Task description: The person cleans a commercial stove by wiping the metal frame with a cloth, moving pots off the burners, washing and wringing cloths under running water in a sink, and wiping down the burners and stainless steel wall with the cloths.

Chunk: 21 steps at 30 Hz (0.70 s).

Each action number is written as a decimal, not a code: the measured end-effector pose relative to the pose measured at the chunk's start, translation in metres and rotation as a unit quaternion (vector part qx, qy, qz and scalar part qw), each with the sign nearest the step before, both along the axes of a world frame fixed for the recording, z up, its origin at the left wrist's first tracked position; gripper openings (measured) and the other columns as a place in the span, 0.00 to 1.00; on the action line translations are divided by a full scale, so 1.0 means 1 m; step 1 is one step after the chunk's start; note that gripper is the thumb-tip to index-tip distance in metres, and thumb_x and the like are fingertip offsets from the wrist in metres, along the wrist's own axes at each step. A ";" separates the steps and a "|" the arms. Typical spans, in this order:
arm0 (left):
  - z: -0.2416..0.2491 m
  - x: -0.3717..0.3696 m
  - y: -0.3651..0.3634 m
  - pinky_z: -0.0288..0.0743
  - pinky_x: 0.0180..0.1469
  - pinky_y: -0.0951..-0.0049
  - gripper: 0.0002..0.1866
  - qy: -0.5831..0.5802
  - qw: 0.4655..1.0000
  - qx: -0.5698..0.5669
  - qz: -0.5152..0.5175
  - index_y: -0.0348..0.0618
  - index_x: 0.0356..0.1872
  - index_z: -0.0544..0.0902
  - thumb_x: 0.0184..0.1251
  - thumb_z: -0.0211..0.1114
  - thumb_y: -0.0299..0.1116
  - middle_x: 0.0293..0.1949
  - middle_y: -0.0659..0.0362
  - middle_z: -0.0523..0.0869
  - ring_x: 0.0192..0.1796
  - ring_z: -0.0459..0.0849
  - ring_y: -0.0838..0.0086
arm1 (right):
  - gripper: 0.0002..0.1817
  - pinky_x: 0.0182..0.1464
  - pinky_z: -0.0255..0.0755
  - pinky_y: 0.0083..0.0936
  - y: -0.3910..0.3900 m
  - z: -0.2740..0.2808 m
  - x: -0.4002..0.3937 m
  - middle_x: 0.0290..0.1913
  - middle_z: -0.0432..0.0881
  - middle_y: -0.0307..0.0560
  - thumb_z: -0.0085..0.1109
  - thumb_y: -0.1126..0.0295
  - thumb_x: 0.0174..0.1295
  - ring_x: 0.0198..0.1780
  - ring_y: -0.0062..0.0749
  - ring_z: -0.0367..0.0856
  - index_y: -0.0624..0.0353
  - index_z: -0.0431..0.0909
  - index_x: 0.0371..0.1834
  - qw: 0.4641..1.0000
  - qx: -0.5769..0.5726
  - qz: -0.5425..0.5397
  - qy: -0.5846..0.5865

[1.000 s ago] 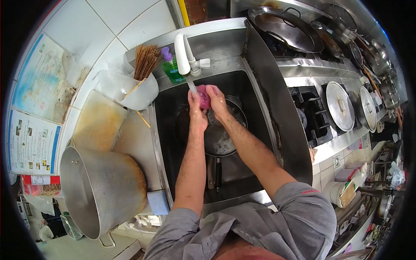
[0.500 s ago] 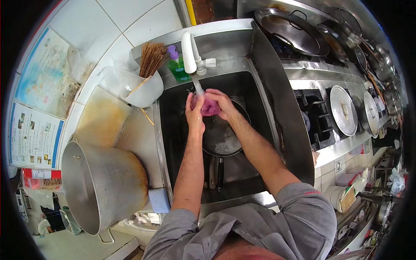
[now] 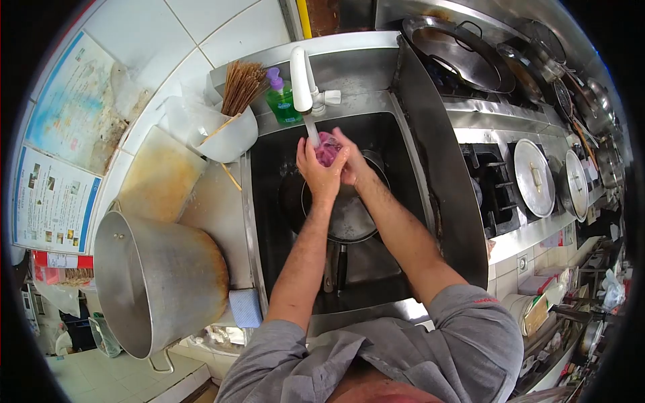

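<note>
Water runs from the white faucet (image 3: 300,79) onto a pink-purple object (image 3: 327,149), which looks like a crumpled scrubber or cloth. My left hand (image 3: 321,171) holds it from the left, with fingers curled around it under the stream. On its right side, my right hand (image 3: 352,161) grips it too, and the two hands nearly meet. Beneath them, a round pan (image 3: 351,218) lies in the dark sink basin (image 3: 275,148), its black handle pointing toward me.
Left of the sink stand a large metal pot (image 3: 178,275), a blue sponge (image 3: 245,309) and a white container (image 3: 235,138) with a bristle brush. A green soap bottle (image 3: 283,104) is behind the sink. A stove (image 3: 494,188) with lids is at right.
The pink-purple object has moved up and slightly right, closer to the faucet. My left hand has shifted right and turned around it, and my right hand has tilted more upright. The view has shifted slightly.
</note>
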<state>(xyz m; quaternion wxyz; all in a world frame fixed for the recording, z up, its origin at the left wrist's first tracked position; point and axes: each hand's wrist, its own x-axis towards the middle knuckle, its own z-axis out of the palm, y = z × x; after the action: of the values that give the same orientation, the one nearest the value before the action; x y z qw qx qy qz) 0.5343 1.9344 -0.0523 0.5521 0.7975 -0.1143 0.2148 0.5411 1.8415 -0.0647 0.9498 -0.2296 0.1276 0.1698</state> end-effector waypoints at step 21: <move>-0.040 0.046 0.016 0.76 0.39 0.69 0.07 0.426 0.706 -0.548 -0.138 0.45 0.36 0.77 0.64 0.56 0.35 0.33 0.60 0.81 0.36 0.81 0.70 | 0.09 0.38 0.71 0.28 0.016 -0.015 0.004 0.32 0.77 0.47 0.63 0.67 0.52 0.35 0.34 0.78 0.61 0.82 0.30 0.719 -0.594 -0.313 -0.177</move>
<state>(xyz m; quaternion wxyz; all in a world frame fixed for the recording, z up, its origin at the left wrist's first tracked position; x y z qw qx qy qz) 0.5799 1.9499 -0.0923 0.9057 0.3362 0.1617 -0.2013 0.5450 1.8578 -0.0793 0.6224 -0.7199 0.0966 -0.2917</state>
